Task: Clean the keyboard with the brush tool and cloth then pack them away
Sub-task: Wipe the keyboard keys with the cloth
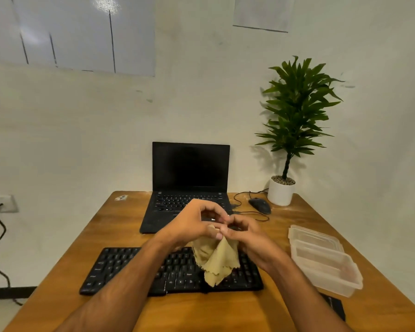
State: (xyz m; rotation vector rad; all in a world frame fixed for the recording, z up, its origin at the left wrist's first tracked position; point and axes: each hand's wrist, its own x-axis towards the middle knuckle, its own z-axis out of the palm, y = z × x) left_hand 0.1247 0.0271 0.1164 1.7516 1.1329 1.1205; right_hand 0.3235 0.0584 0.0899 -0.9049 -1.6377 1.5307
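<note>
Tan cloth (217,262), frayed along its bottom edge, dangles over the middle of the black keyboard (120,269), and both hands are up on it. Left hand (192,224) has fingers curled, thumb and fingertips pinching the top of the cloth. Right hand (247,236) meets it knuckle to knuckle, fingers curled in and pinching the same top fold. Cloth's lowest corner reaches down to the keyboard's front rows; whether it touches the keys, I cannot tell.

Writing: the keyboard's key legends are white but too blurred to read. Same on the laptop (189,183) behind it, screen dark, lid open. A small white label (121,197) sits at the table's far left corner, its print unreadable.

Containers: two clear plastic tubs on the right side of the wooden table (65,283). The nearer tub (328,271) is deeper and looks to hold nothing I can make out; the farther one (314,237), shallow, may be a lid, and touches it. A flat black object (336,307) lies just in front of the tubs near the right edge.

Edges and room: bare wood lies left of the keyboard and along the front edge. Far right corner holds a black mouse (260,205) with its cable, beside a white potted plant (282,190).
</note>
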